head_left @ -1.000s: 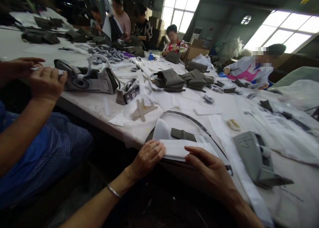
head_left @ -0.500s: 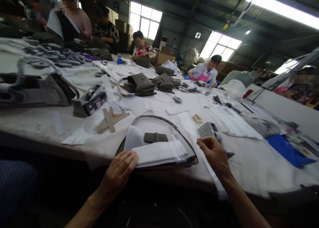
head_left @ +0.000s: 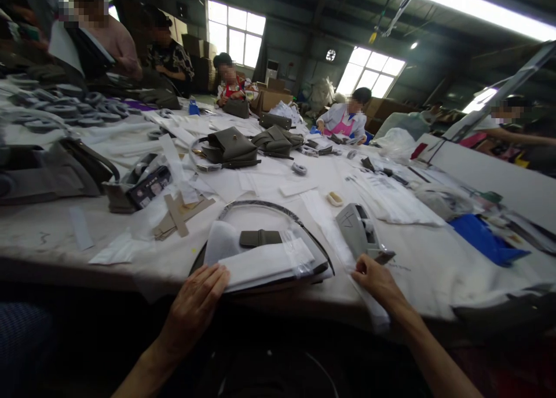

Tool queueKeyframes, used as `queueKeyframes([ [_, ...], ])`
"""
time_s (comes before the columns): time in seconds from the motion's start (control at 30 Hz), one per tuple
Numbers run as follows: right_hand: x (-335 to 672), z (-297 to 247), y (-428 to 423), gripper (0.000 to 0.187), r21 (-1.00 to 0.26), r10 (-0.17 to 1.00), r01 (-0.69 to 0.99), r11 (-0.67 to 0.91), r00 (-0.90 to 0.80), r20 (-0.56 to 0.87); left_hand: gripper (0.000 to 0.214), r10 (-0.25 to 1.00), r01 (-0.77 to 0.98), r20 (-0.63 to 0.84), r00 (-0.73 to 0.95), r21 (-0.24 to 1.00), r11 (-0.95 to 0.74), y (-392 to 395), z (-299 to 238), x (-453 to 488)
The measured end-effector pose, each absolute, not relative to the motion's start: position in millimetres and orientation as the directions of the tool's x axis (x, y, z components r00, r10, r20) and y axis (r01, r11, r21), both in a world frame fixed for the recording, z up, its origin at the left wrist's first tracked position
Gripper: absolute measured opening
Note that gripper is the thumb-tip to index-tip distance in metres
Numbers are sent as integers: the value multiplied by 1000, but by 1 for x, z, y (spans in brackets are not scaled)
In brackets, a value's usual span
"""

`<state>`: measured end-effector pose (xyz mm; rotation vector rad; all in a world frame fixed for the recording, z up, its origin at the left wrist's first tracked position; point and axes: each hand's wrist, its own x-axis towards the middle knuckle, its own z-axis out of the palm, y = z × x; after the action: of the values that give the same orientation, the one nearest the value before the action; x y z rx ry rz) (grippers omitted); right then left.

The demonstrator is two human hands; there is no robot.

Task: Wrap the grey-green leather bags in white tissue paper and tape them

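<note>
Left hand (head_left: pixel 198 298): fingers together, nearly straight, over the left end of a folded white strip (head_left: pixel 260 266); thumb hidden, so grip cannot be told.
Right hand (head_left: pixel 377 281): fingers curled closed, beside a grey, angular tape dispenser (head_left: pixel 351 230).
Dark olive handbag with arched handle (head_left: pixel 260 238): under the strip, at the near edge of the white-covered table (head_left: pixel 438 270).

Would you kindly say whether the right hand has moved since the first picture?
Yes, rightward: against the grey tape dispenser, the right hand went from its left to its near end.
</note>
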<state>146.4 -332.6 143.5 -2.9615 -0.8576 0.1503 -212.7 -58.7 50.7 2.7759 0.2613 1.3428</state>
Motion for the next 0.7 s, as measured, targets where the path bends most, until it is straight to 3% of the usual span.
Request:
queueKeyframes([
  [0.23,146,154,-316,20,118,589,604,-788,796,-139,39,166,128,783,599,110,-986,-60,55,-211],
  [0.43,135,151,-315,18,172,587,590,-789,807,-73,40,156,126,783,602,100,-987,-60,53,-212],
  [0.7,142,156,-324,9,6,544,544,-839,838,33,41,178,130,793,583,125,-984,-59,52,-212],
])
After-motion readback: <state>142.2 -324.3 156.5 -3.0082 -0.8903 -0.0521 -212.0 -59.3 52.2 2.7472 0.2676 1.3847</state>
